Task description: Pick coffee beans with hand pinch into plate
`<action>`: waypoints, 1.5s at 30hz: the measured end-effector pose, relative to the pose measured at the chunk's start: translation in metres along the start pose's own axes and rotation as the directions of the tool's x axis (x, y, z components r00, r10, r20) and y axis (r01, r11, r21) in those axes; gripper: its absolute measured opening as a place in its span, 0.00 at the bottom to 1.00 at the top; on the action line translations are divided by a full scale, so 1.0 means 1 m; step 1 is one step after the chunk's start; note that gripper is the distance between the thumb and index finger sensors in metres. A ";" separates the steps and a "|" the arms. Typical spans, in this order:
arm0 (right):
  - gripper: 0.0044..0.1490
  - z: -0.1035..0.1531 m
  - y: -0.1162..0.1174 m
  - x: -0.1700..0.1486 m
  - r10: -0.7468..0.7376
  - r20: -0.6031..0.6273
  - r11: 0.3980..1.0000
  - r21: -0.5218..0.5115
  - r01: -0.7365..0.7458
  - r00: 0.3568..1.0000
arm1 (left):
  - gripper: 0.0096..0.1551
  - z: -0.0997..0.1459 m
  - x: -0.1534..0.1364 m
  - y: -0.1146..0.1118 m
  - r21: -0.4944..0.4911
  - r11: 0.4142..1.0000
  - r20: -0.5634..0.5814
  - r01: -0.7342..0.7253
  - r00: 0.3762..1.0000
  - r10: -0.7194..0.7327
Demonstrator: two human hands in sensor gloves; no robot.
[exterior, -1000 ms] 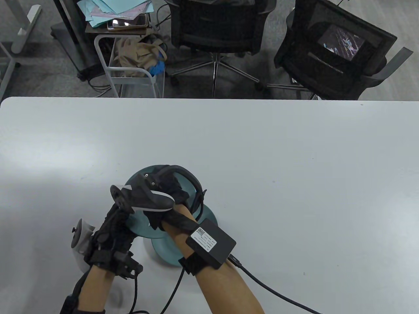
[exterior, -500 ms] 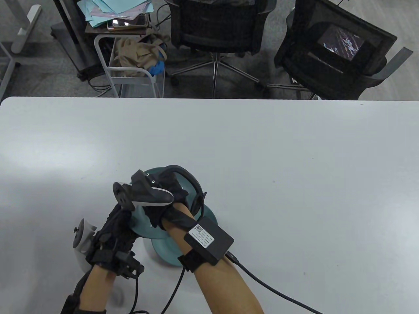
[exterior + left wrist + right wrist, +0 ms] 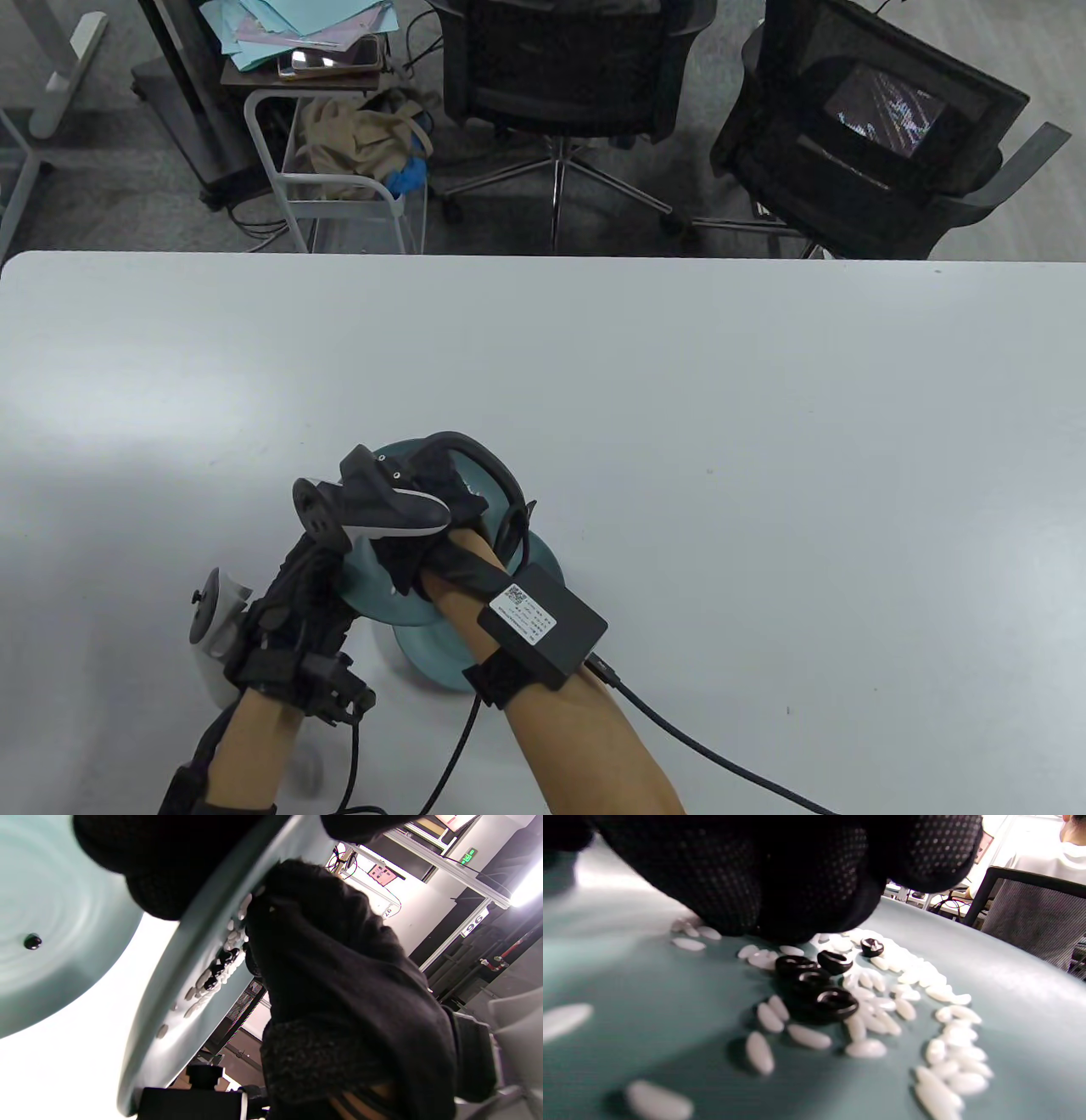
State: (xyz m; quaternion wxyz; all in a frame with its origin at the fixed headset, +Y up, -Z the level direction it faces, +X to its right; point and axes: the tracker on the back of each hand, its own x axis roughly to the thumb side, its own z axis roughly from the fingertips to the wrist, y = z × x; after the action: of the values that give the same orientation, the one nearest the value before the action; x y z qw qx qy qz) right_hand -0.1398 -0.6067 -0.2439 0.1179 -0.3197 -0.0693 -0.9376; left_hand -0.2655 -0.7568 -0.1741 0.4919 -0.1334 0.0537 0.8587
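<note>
Two teal plates overlap near the table's front left. My left hand (image 3: 327, 556) grips the rim of the upper plate (image 3: 373, 586) and holds it tilted; its fingers (image 3: 169, 870) wrap that rim. This plate (image 3: 988, 976) holds white rice grains (image 3: 950, 1035) and several dark coffee beans (image 3: 818, 984). My right hand (image 3: 441, 501) reaches into it, fingertips (image 3: 797, 921) bunched together and pressed on the plate just behind the beans. Whether a bean is between them is hidden. The lower plate (image 3: 424, 658) lies flat, with one coffee bean (image 3: 32, 941) in it.
The white table (image 3: 679, 382) stretches wide to the right and back. A black box (image 3: 543, 624) sits on my right wrist, its cable (image 3: 704, 755) trailing to the front right. Office chairs (image 3: 560, 68) and a cart (image 3: 339, 170) stand beyond the far edge.
My right hand has shifted slightly left over the tilted plate. My left hand keeps its grip on the rim. The plates stay put.
</note>
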 end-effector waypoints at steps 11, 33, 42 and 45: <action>0.24 0.001 0.000 0.002 0.036 0.018 0.999 0.007 -0.036 0.999 | 0.36 -0.001 0.000 0.000 -0.007 1.000 -0.002 0.004 1.000 -0.004; 0.22 0.041 -0.040 -0.016 0.004 0.004 0.992 -0.125 -0.004 1.000 | 0.35 0.000 -0.003 -0.002 -0.010 0.999 -0.003 -0.035 0.999 0.034; 0.21 0.087 -0.045 -0.041 -0.102 0.000 0.951 -0.292 0.098 0.995 | 0.35 0.001 0.000 0.002 -0.003 0.998 0.014 -0.057 0.998 0.057; 0.21 0.105 -0.035 -0.045 -0.159 0.015 0.913 -0.379 0.153 0.987 | 0.35 0.002 0.002 0.004 0.000 0.998 0.019 -0.067 0.998 0.067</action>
State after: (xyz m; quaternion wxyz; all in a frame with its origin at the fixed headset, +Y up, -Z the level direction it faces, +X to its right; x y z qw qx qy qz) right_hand -0.0538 -0.5440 -0.1911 -0.0208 -0.3223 0.0889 -0.9422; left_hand -0.2702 -0.7572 -0.1730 0.4633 -0.1234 0.0537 0.8759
